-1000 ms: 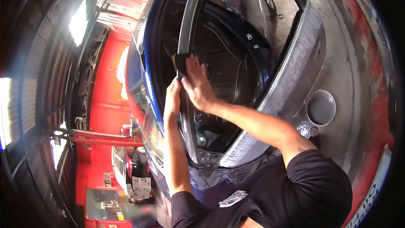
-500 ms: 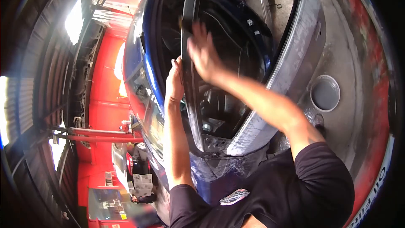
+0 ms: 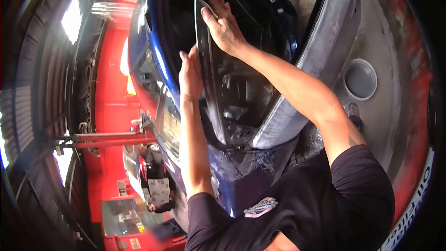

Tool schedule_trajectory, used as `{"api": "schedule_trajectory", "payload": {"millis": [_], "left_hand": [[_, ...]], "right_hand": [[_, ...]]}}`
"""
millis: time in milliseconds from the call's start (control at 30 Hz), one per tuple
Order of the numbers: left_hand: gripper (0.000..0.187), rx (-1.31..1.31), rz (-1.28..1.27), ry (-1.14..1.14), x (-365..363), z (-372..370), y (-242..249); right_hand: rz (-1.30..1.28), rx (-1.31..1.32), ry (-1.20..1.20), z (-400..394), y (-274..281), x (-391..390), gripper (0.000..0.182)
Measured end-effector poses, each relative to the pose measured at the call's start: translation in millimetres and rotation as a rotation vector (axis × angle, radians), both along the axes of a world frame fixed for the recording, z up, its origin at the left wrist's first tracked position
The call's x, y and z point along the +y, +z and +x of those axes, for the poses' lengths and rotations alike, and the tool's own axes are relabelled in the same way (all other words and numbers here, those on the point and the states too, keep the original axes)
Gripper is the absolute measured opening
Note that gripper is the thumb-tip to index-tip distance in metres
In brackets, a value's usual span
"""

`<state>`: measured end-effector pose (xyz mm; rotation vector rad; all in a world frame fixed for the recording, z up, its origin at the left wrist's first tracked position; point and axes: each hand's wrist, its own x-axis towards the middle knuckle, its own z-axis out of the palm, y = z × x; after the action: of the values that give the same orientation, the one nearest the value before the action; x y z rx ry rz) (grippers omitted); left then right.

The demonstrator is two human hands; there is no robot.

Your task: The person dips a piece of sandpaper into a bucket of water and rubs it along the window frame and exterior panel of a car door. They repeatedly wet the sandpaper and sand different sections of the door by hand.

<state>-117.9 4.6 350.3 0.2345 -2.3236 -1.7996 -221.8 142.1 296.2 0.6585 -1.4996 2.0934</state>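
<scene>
A car door with a dark window frame (image 3: 211,97) and a grey, sanded-looking lower panel (image 3: 320,51) stands open before me. My left hand (image 3: 190,76) holds the side of the window frame, thumb raised and the other fingers partly hidden. Farther up the same frame, my right hand (image 3: 225,30) presses with its fingers stretched along the surface. A thin yellowish sheet, probably sandpaper (image 3: 211,10), shows its edge between the right thumb and fingers; most of it is covered by the hand.
The blue car body (image 3: 160,51) and its dark interior lie behind the door. On the concrete floor at the right stands a bucket (image 3: 360,80) of greyish liquid. Red posts (image 3: 116,143) and another person (image 3: 160,206) appear at the lower left.
The view has shifted, so the door and bucket sit higher in the picture. My right hand, smeared by motion before, is now sharp against the frame. My left hand stays at the frame.
</scene>
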Motion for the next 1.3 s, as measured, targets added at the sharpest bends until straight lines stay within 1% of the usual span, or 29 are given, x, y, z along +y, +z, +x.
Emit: {"api": "schedule_trajectory", "payload": {"millis": [33,67,167,200,233,300,333,367,433,467,500,533,600,633,700,767,800,833,900,933,967,1000,1033,1100,1133,1167,1200,1233,1300], "left_hand": [[0.074,0.022,0.001,-0.006,5,-1,2],[0.074,0.034,0.018,0.087,12,0,4],[0.085,-0.006,0.168,-0.170,3,1,5],[0.088,0.021,0.158,-0.145,2,0,6],[0.088,0.018,0.152,-0.150,1,-2,5],[0.085,0.059,0.030,-0.065,1,6,0],[0.082,0.055,0.170,-0.095,-2,10,0],[0.081,0.116,0.122,-0.041,-16,4,-9],[0.083,0.091,0.153,-0.095,-8,5,-7],[0.084,0.104,0.144,-0.076,-11,4,-9],[0.085,0.121,0.134,-0.063,-16,2,-11],[0.087,0.051,0.271,-0.187,-16,3,-8],[0.087,0.054,0.147,-0.145,-12,8,-7],[0.086,0.083,0.107,-0.115,-10,5,-9],[0.084,0.068,0.152,-0.133,-21,5,-14],[0.082,0.081,0.087,0.098,-23,4,-16],[0.076,0.133,0.177,-0.090,-5,5,-12],[0.076,0.091,0.195,-0.102,-17,4,-14],[0.077,0.087,0.156,-0.119,-16,6,-13],[0.077,0.091,0.195,-0.137,-18,8,-15],[0.077,0.097,0.236,-0.163,-17,8,-15],[0.078,0.063,0.331,-0.315,-9,8,-9],[0.078,0.055,0.268,-0.226,-12,9,-12],[0.077,0.072,0.201,-0.136,-10,10,-12],[0.078,0.082,0.175,-0.113,-9,8,-12],[0.080,0.085,0.151,-0.078,-7,7,-13],[0.075,0.110,0.013,-0.012,12,11,-6],[0.074,0.069,0.098,-0.041,8,10,-5],[0.071,0.069,0.116,-0.036,1,9,-7]], "right_hand": [[0.003,0.037,-0.015,17,-9,-6,0.065],[0.004,0.080,-0.034,36,-16,-11,0.065],[0.125,-0.060,0.257,179,-93,-52,0.083],[0.184,-0.051,0.304,200,-93,-46,0.082],[0.177,-0.052,0.299,192,-92,-48,0.082],[0.153,-0.013,0.133,156,-81,-46,0.076],[0.133,0.032,0.011,120,-62,-40,0.071],[0.113,0.079,-0.114,84,-43,-35,0.067],[-0.104,-0.016,-0.063,58,-21,-26,0.061],[-0.118,-0.026,-0.018,73,-29,-35,0.062],[0.010,0.036,-0.036,109,-44,-36,0.066],[0.003,-0.046,0.124,147,-69,-50,0.073],[0.175,-0.048,0.312,221,-117,-58,0.083],[0.256,-0.025,0.293,223,-118,-55,0.081],[0.134,-0.011,0.209,179,-97,-52,0.078],[-0.027,-0.029,0.026,94,-40,-34,0.069],[0.003,0.107,-0.162,56,-21,-21,0.058],[-0.153,-0.047,-0.087,36,1,-9,0.046],[-0.056,0.081,-0.151,57,-14,-19,0.045],[0.003,0.071,-0.091,90,-33,-27,0.058],[0.001,-0.083,0.108,125,-50,-36,0.072],[0.067,-0.015,0.114,157,-79,-48,0.077],[0.155,-0.035,0.210,167,-88,-44,0.076],[0.098,0.022,0.070,123,-69,-39,0.075],[0.014,0.008,0.023,84,-41,-25,0.070],[0.046,0.046,-0.086,45,-20,-11,0.065],[0.030,0.085,-0.203,10,-7,-8,0.062],[-0.089,0.004,-0.119,1,8,2,0.063],[-0.154,0.006,-0.016,40,-7,-5,0.066]]}}
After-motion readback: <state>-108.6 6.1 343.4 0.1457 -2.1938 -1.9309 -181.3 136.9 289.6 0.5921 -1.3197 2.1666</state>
